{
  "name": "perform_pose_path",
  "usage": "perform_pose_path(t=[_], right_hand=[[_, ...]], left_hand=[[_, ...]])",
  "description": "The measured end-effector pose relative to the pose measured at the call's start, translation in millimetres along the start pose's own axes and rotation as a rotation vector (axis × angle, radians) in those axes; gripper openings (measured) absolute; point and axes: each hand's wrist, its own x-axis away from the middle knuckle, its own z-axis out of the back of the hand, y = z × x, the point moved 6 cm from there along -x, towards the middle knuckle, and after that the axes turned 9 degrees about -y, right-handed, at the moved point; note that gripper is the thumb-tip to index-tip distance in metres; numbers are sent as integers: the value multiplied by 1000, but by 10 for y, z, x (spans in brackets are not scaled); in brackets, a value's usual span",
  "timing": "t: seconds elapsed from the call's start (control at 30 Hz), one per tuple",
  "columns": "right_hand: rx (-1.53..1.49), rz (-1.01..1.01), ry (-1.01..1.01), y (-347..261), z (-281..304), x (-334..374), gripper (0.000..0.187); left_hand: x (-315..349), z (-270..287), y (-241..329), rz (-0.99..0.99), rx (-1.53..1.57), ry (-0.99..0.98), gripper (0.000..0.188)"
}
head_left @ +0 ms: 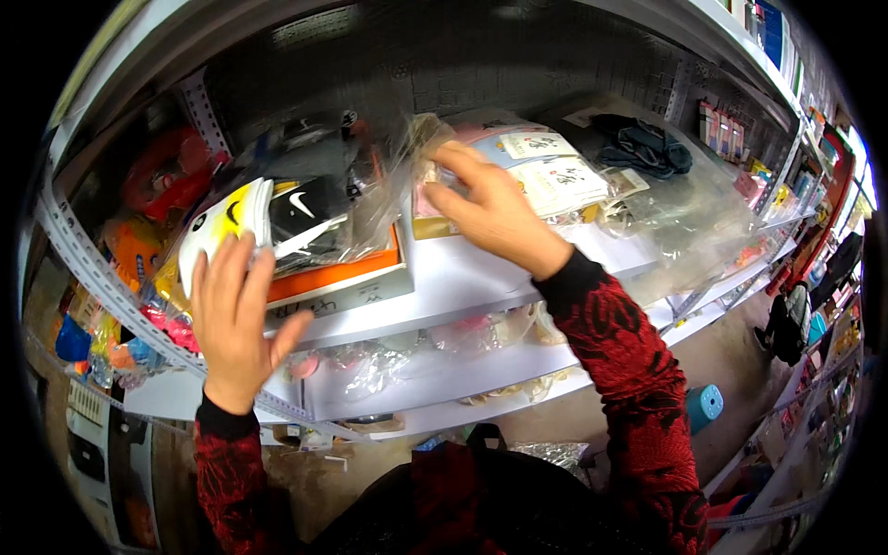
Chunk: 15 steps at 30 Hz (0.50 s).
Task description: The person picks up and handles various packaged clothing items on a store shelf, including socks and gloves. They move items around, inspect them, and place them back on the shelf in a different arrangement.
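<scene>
Two hands work the shelf (481,268): left hand (236,314), fingers spread, steadies a white-and-yellow packet (227,227) at the shelf's left end; right hand (490,213) pinches a clear bag (435,176) mid-shelf, apparently to tidy it.

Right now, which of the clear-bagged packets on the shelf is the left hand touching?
The left hand rests on the yellow-and-white packet at the shelf's left end; the right hand is on the pink-and-white ones further right.

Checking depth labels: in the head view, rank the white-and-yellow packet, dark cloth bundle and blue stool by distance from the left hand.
From the left hand:
1. White-and-yellow packet, touching the fingertips, left shelf.
2. Dark cloth bundle, upper right of shelf.
3. Blue stool, floor, lower right.
</scene>
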Motion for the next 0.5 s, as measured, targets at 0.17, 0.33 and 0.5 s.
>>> perform_pose_path(t=[0.17,0.33,0.5], right_hand=[[628,-85,15,278,1100,280,40],[1265,-404,-109,908,2042,448,58],[1283,-690,-299,1372,2199,535,85]], left_hand=[[153,-92,616,-146,259,24,39],[-98,-250,1093,-174,507,-61,41],[-518,-359,1364,-148,690,-122,42]])
